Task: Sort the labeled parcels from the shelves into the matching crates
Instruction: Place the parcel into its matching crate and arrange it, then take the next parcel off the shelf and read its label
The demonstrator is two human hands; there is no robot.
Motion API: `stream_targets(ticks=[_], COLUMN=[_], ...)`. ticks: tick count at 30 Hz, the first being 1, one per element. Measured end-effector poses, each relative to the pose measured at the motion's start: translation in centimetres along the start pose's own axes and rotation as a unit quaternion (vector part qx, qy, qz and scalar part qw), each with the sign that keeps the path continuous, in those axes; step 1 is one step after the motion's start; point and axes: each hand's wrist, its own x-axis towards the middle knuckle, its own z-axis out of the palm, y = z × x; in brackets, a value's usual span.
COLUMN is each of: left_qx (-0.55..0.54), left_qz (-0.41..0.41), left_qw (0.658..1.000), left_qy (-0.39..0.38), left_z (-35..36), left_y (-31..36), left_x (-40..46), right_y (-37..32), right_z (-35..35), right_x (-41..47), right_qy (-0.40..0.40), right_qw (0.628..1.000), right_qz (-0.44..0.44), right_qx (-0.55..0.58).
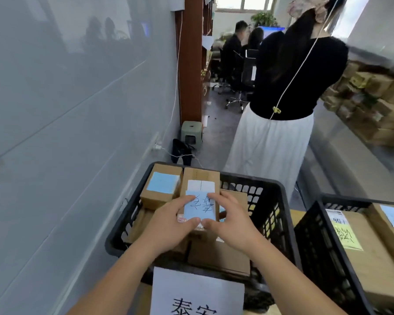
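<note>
A small cardboard parcel (201, 178) with a pale blue handwritten label (199, 206) sits over the black plastic crate (280, 194) in front of me. My left hand (171, 226) grips its left side, thumb on the near edge. My right hand (233, 221) grips its right side the same way. Other brown parcels lie in the crate, one with a blue label (163, 185) at the back left. A white paper sign (197, 292) with printed characters hangs on the crate's near wall.
A second black crate (314, 228) at the right holds larger boxes with a yellow label (346, 235) and a blue one. A person in a black top and white skirt (275, 142) stands just beyond the crates. Grey wall at left; stacked cartons (378, 103) at right.
</note>
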Motion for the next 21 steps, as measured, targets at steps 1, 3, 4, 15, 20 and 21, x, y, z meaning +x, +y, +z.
stream_targets(ticks=[1, 3, 4, 15, 20, 21], left_qx=[0.003, 0.013, 0.021, 0.178, 0.257, 0.263], left_qz=[0.003, 0.01, 0.012, 0.032, 0.073, 0.073], left_qw=[1.0, 1.0, 1.0, 0.983, 0.963, 0.962], left_qy=[-0.006, -0.015, -0.018, -0.025, 0.01, 0.012], left_z=[-0.3, -0.8, -1.0, -1.6, -2.5, -2.5], left_y=[-0.9, -2.3, -2.9, -4.4, -4.4, -4.4], left_x=[1.1, 3.2, 4.1, 8.2, 8.5, 8.5], right_y=[-0.1, -0.1, -0.1, 0.4, 0.2, 0.2], right_z=[0.7, 2.0, 2.5, 5.0, 5.7, 5.9], right_x=[0.9, 2.5, 3.2, 7.3, 8.3, 8.4], right_qy=[0.003, 0.013, 0.02, 0.045, 0.058, 0.061], right_qw=[1.0, 0.999, 0.999, 0.994, 0.994, 0.993], right_qz=[0.01, 0.029, 0.039, 0.096, 0.097, 0.097], right_qx=[-0.001, -0.001, -0.001, -0.005, 0.007, 0.007])
